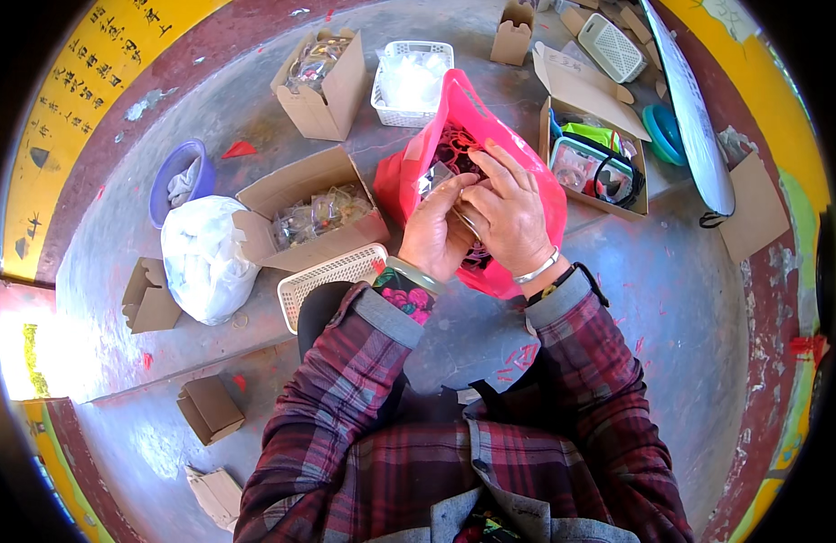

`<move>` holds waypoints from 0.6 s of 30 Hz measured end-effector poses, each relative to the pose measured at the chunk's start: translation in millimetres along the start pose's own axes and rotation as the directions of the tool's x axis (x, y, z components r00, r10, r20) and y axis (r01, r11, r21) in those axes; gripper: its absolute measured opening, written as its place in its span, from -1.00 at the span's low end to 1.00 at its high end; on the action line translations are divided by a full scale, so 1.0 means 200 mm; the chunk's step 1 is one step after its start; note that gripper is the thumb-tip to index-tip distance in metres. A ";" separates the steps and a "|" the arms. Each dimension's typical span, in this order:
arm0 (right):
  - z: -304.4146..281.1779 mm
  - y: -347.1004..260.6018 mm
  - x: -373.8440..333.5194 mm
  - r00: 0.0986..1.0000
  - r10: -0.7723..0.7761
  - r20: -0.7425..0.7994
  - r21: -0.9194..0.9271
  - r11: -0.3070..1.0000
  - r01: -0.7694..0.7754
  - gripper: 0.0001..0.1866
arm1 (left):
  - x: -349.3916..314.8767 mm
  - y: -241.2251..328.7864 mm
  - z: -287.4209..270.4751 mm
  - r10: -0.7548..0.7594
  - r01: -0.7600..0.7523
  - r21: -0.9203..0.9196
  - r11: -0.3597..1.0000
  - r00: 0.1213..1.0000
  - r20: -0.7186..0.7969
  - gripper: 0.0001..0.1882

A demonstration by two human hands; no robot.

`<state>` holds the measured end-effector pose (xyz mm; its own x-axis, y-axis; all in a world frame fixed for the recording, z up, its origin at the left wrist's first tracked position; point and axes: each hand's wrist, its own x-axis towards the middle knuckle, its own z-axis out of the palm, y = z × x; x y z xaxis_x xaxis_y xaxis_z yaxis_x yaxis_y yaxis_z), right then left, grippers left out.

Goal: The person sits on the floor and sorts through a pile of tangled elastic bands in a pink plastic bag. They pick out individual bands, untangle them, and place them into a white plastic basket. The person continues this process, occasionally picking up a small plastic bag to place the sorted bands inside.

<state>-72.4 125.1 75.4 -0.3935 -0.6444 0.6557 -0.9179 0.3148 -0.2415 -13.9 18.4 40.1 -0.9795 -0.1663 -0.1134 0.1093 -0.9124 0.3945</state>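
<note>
A bright pink plastic bag (537,185) stands with its mouth open before me. Inside it is a tangle of dark and pink ring-like pieces (456,149), with a bit of shiny clear wrapping at the left. My left hand (439,228) and my right hand (508,215) meet over the bag's mouth, fingers curled and pressed close together. A thin curved edge (469,223) shows between them; what they hold is mostly hidden. I wear a pale bangle on the left wrist and a silvery bangle on the right.
Left of the bag are a carton of wrapped small items (323,217), a cream basket (332,271), a white plastic sack (210,262) and a purple basin (183,181). Beyond stand a filled carton (323,86) and a white basket (413,113). An open carton (599,172) stands right.
</note>
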 end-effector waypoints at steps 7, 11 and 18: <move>-0.08 0.10 -0.01 0.896 0.390 0.211 0.492 0.750 -0.442 -0.69 | 0.02 0.11 -0.02 0.091 -0.095 -0.099 0.991 0.995 -0.040 -0.66; -0.10 0.11 -0.03 0.695 0.520 0.496 0.685 0.258 -0.681 -0.76 | 0.01 0.11 0.00 0.167 -0.169 -0.084 0.982 0.986 -0.023 -0.64; -0.04 0.02 -0.06 0.459 0.501 0.734 0.632 -0.255 -0.732 -0.81 | 0.01 0.08 -0.01 0.164 -0.160 -0.041 0.986 0.981 0.106 -0.61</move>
<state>-70.7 138.6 72.8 -0.6778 -0.6491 -0.3452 0.4902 -0.0491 -0.8702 -14.2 1.5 44.0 -0.9607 -0.2729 0.0496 0.2715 -0.8885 0.3700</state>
